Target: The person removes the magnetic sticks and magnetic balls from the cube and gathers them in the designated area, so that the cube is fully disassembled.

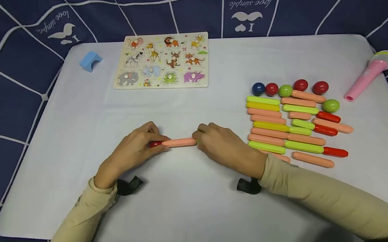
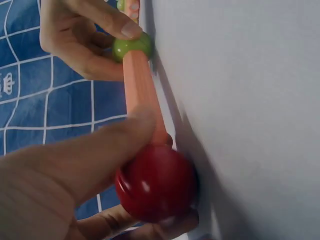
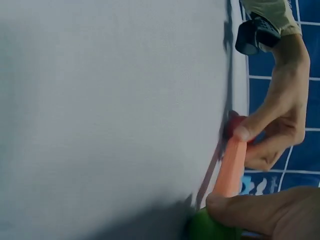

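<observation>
Lying flat near the middle of the white table (image 1: 182,216), the orange stick (image 1: 179,142) is being held at both ends. The left hand (image 1: 132,151) is pinching the red ball (image 2: 156,184) against one tip, while the right hand (image 1: 225,146) is pinching the green ball (image 2: 132,46) at the other.

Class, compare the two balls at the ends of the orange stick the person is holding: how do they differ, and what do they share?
The red ball sits at the stick's left end, gripped by the left hand; the green ball sits at the right end, under the right hand's fingers. In the head view a sliver of red shows, while the green ball is hidden. Both are glossy, round and touch the orange stick, low on the white table.
</observation>
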`<move>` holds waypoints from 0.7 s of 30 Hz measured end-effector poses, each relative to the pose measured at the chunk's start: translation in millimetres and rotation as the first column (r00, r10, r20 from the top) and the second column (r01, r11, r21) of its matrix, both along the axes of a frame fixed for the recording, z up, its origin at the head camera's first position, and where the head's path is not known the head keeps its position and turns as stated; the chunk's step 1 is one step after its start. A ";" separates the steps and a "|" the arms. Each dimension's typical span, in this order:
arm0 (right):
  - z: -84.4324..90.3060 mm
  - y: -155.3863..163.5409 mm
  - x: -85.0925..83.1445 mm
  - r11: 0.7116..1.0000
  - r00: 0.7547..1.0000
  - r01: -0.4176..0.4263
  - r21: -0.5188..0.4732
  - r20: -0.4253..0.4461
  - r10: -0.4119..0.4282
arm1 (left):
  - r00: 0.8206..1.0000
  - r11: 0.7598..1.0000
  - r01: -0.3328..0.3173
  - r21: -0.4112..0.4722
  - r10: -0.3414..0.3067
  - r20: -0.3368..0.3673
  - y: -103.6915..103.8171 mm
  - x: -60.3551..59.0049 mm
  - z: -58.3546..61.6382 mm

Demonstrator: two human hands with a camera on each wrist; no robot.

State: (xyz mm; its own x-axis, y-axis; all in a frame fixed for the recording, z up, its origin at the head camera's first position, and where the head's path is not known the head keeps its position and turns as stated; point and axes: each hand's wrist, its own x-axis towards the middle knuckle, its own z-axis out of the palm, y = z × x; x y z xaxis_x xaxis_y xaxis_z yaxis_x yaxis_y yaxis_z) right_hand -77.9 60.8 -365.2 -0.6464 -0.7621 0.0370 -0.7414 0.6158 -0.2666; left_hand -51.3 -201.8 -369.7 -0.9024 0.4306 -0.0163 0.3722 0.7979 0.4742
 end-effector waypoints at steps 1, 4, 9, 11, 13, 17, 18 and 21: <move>0.3 3.6 -0.3 1.000 1.000 0.003 -0.005 0.020 -0.003 | 1.000 1.000 -0.003 0.005 0.003 -0.012 -1.1 -0.2 0.4; 3.6 21.6 -0.6 0.999 0.996 0.040 -0.021 0.085 -0.038 | 1.000 1.000 -0.015 0.013 0.016 -0.026 -6.3 0.8 1.4; 11.7 77.2 0.0 0.969 0.956 0.238 -0.072 0.196 -0.220 | 0.999 0.999 -0.039 0.011 0.039 -0.013 -15.1 6.4 0.4; 16.3 106.9 1.2 0.943 0.933 0.323 -0.082 0.193 -0.303 | 0.999 0.999 -0.049 -0.001 0.049 -0.015 -17.5 9.0 1.2; 20.0 139.3 4.2 0.908 0.905 0.412 -0.081 0.150 -0.397 | 0.998 0.998 -0.063 -0.007 0.063 0.000 -19.9 11.3 3.3; 22.5 198.6 11.5 0.797 0.795 0.604 -0.012 0.088 -0.600 | 0.994 0.997 -0.079 -0.008 0.079 0.081 -26.7 13.0 10.9; 21.1 210.4 12.5 0.768 0.764 0.641 0.006 0.093 -0.639 | 0.991 0.997 -0.082 -0.002 0.081 0.102 -28.4 12.8 12.2; 14.3 233.7 11.9 0.706 0.696 0.706 0.053 0.129 -0.706 | 0.990 0.997 -0.072 0.013 0.070 0.122 -31.9 11.7 13.8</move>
State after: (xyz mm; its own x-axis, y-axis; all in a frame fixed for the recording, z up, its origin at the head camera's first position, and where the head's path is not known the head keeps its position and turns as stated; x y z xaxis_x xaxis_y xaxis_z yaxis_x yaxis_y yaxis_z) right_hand -66.0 294.5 -350.9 -0.9930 -0.0796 -0.0868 -0.0471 0.9438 -0.3271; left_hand -39.7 -233.7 -355.9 -0.9226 0.3663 -0.1211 0.2532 0.8117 0.5263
